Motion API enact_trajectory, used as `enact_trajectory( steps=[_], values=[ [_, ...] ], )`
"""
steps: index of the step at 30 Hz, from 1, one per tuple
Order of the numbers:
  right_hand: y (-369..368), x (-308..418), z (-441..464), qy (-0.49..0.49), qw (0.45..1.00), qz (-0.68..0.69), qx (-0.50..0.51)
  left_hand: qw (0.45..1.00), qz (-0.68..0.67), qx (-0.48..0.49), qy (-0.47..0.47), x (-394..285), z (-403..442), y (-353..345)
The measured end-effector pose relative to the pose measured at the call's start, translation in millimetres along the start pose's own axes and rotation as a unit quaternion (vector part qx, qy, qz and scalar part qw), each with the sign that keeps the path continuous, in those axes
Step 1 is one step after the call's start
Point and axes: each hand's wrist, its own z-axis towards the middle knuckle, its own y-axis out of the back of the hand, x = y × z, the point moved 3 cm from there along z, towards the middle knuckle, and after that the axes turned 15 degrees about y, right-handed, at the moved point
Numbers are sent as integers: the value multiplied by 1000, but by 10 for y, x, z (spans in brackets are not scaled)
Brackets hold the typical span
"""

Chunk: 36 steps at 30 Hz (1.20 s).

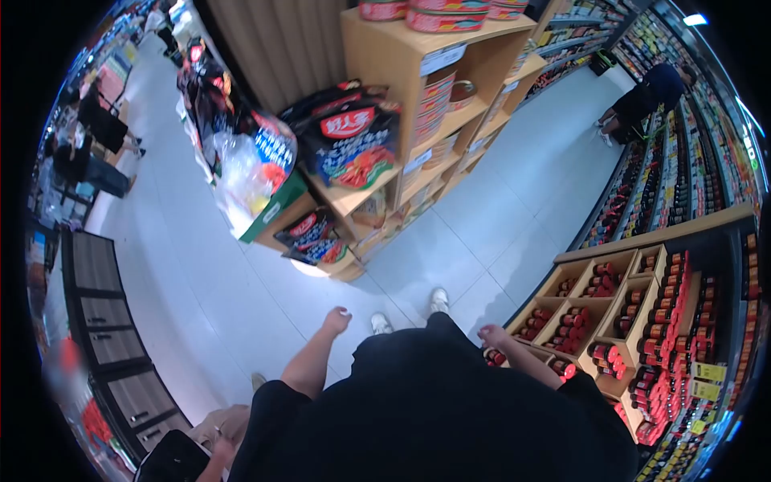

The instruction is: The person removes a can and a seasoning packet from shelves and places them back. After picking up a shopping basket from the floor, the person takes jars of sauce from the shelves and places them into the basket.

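Observation:
My left hand (339,320) hangs over the pale tiled floor with its fingers curled. A tiny whitish spot shows at the fingertips, too small to name. On the other side, my right hand (491,335) is also curled, and whatever it may hold is hidden. It is nearest to the wooden shelf unit (546,303) of red-lidded jars (572,321), though I cannot tell whether it touches them. My white shoes (438,300) show on the floor between the two hands.
Ahead stands a wooden display rack (384,60) with cans and black food pouches (353,140). A green-edged bin (277,207) adjoins it. Dark cabinets (120,329) line the left. A person (217,430) is close behind at left; another person (650,96) bends by the right shelves.

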Motion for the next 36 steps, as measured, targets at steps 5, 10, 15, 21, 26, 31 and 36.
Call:
enact_trajectory(
  steps=[5, 10, 15, 21, 26, 31, 36],
  values=[
    [321, -834, -79, 23, 998, 51, -21, 997, 19, 56, 56, -204, -213, -378],
    [691, -1649, 130, 287, 835, -443, 154, 915, 389, 57, -95, -245, 61, -770],
    [1416, -2116, 252, 144, 937, -277, 155, 935, 335, 102, 56, -1433, 75, -1094],
    [2160, -2373, 500, 176, 886, -376, 206, 999, -8, -23, -36, -3426, 339, -1560],
    [2918, -1957, 1321, 127, 929, -334, 99, 991, 40, 42, -124, -4718, 10, -1702],
    [3792, -1111, 1914, 140, 985, -41, -92, 988, 106, 33, -106, -4898, 484, -1729],
    [4623, -800, 2164, 158, 979, -17, -128, 915, 360, 133, 124, -4842, 959, -1776]
  ],
)
